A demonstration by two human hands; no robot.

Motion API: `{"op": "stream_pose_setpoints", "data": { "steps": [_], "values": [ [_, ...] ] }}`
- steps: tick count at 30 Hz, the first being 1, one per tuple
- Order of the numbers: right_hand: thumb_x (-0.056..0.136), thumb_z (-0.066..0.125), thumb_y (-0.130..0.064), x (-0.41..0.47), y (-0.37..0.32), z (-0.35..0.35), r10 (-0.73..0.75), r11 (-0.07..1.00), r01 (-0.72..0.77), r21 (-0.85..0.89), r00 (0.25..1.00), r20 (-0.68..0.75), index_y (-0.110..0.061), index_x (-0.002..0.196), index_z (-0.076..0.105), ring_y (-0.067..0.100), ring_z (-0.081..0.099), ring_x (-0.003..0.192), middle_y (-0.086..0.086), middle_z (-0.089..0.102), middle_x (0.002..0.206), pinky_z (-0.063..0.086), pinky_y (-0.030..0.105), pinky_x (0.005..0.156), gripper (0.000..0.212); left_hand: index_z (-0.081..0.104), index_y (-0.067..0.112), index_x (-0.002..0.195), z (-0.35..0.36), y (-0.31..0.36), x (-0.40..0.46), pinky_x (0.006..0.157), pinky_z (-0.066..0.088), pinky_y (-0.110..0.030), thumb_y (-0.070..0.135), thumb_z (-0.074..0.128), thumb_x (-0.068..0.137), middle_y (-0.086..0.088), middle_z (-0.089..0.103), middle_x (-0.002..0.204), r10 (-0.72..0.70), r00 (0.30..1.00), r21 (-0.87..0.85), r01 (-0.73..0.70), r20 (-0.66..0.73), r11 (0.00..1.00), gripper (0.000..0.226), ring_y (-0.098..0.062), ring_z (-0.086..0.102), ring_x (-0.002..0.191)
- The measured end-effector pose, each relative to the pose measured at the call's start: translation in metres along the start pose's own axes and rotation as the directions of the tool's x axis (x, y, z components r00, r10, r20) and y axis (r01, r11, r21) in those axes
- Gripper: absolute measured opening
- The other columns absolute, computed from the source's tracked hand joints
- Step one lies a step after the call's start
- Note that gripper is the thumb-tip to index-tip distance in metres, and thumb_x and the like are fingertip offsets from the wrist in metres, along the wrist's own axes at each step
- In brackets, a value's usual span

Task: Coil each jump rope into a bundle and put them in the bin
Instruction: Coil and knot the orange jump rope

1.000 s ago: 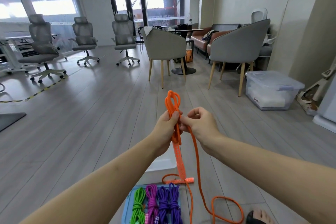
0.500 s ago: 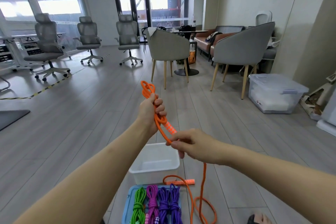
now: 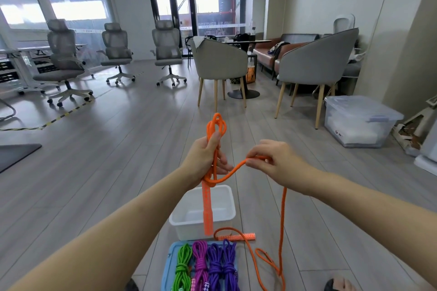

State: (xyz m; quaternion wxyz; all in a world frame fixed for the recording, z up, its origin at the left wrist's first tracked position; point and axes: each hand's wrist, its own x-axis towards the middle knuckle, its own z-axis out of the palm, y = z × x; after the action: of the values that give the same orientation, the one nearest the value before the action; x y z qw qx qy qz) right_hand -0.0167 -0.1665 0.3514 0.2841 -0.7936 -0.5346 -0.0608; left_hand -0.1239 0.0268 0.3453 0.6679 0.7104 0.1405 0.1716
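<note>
My left hand grips a folded bunch of the orange jump rope, loops sticking up above my fist and one orange handle hanging down. My right hand pinches the rope's free strand to the right; the strand wraps around the bunch below my left hand. The rest trails to the floor, with the second handle lying there. An empty white bin stands on the floor below my hands. Nearer me, a blue bin holds coiled green, magenta and two purple ropes.
Two grey armchairs and a round table stand ahead. A clear lidded storage box sits at the right by the wall. Office chairs line the left windows. My feet show at the bottom edge.
My right hand has carried the free strand around the bunch and out to the right, forming a wrap below my left hand. The hanging handle now dangles straight over the white bin.
</note>
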Motion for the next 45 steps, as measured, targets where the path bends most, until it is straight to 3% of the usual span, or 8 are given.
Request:
{"op": "stream_pose_setpoints", "data": {
  "steps": [5,10,20,24,28,33,38,45],
  "values": [
    [0.096,0.067,-0.041,0.006,-0.003,0.007,-0.179,0.965,0.149,-0.217,0.975,-0.13,-0.025,0.104,0.074,0.007,0.056,0.075,-0.012,0.056,0.095,0.048,0.022,0.065,0.02,0.056,-0.003,0.112,0.019,-0.003,-0.01,0.068,0.063,-0.042,0.058,0.045,0.102,-0.023,0.075,0.091,-0.072,0.981,0.066,0.06,0.18,0.996,0.062,-0.044,0.075,0.082],
    [0.093,0.072,-0.037,0.009,-0.001,0.011,-0.29,0.918,0.219,-0.331,0.94,-0.183,-0.024,0.098,0.075,0.008,0.061,0.073,-0.011,0.062,0.093,0.049,0.022,0.058,0.014,0.061,0.002,0.108,0.033,-0.01,-0.013,0.062,0.059,-0.036,0.058,0.044,0.102,-0.016,0.068,0.08,-0.073,0.972,-0.031,0.082,0.223,0.996,0.059,-0.031,0.071,0.069],
    [0.079,0.048,-0.079,0.006,0.026,0.0,-0.04,0.963,-0.014,-0.271,0.98,-0.193,-0.028,0.087,0.065,0.009,0.058,0.069,-0.012,0.06,0.08,0.051,0.027,0.06,0.055,0.053,0.013,0.106,0.018,-0.001,-0.012,0.05,0.035,-0.02,0.056,0.049,0.099,0.004,0.036,0.064,-0.24,0.868,0.148,0.194,0.435,0.97,0.044,-0.009,0.032,0.052],
    [0.091,0.056,-0.06,0.002,0.038,-0.002,0.082,0.989,-0.104,-0.107,0.979,-0.188,-0.023,0.088,0.065,0.009,0.056,0.067,-0.009,0.058,0.075,0.049,0.028,0.058,0.038,0.049,0.016,0.095,0.003,0.005,-0.011,0.051,0.041,-0.02,0.046,0.052,0.102,0.003,0.037,0.065,-0.274,0.815,0.108,0.255,0.511,0.961,0.032,-0.009,0.038,0.051],
    [0.096,0.061,-0.053,-0.001,0.05,-0.003,0.327,0.94,-0.292,0.177,0.92,-0.217,-0.014,0.081,0.063,0.014,0.05,0.058,0.002,0.057,0.066,0.042,0.029,0.055,0.042,0.046,0.016,0.093,0.002,0.006,-0.01,0.058,0.053,-0.026,0.043,0.053,0.1,0.001,0.046,0.066,-0.183,0.874,-0.088,0.248,0.45,0.965,0.028,-0.014,0.055,0.055],
    [0.108,0.048,-0.022,0.001,0.044,0.013,0.472,0.814,-0.383,0.437,0.875,-0.113,-0.021,0.1,0.063,0.019,0.054,0.067,0.008,0.058,0.081,0.059,0.039,0.065,0.017,0.05,0.015,0.091,0.005,0.003,-0.001,0.071,0.061,-0.038,0.035,0.047,0.105,0.001,0.052,0.072,-0.061,0.94,-0.409,0.204,0.335,0.889,0.024,-0.012,0.056,0.057],
    [0.108,0.047,-0.021,0.007,0.019,0.036,0.549,0.738,-0.372,0.564,0.816,-0.181,-0.029,0.11,0.066,0.017,0.05,0.064,0.002,0.057,0.079,0.05,0.038,0.062,0.021,0.046,0.019,0.091,0.007,-0.002,0.002,0.049,0.045,-0.022,0.044,0.047,0.105,0.005,0.045,0.069,-0.071,0.975,-0.406,0.153,0.21,0.901,0.028,-0.007,0.039,0.05],
    [0.103,0.055,-0.006,0.018,-0.022,0.039,0.621,0.458,-0.257,0.851,0.778,-0.1,-0.024,0.122,0.065,0.012,0.061,0.072,0.001,0.066,0.088,0.053,0.024,0.063,0.028,0.045,0.016,0.101,0.023,-0.01,0.0,0.051,0.038,-0.022,0.043,0.046,0.106,0.003,0.038,0.069,-0.031,0.992,-0.317,0.069,0.123,0.946,0.027,-0.009,0.033,0.053]
  ]
}}
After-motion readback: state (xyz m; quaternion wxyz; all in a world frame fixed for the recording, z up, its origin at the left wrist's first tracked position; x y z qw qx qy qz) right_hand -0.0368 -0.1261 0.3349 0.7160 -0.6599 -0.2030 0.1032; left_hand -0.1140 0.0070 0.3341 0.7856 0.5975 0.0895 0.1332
